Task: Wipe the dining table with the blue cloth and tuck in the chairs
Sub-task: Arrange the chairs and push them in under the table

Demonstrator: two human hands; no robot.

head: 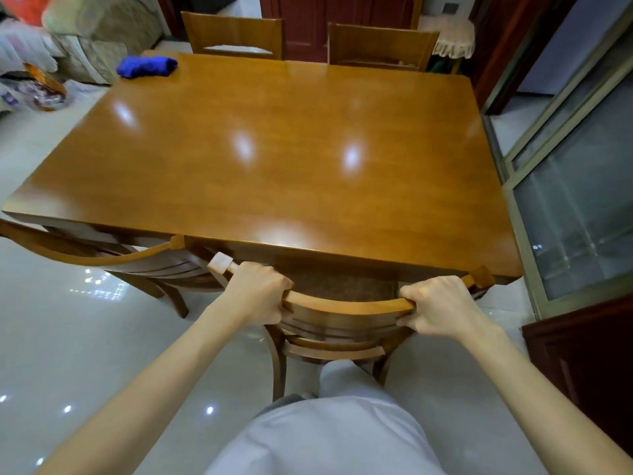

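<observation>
While left hand (255,293) and right hand (440,307) grip chair (342,306), table (291,108) gleams.

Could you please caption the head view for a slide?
Left hand and right hand grip the near chair; blue cloth lies on the dining table.

Home dining room: table (274,159), sofa (102,32).

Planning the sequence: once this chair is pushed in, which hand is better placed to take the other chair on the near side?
Left, probably. The left hand grips the held chair at the end nearest the second chair; the right hand grips the opposite end, farther away.
</observation>
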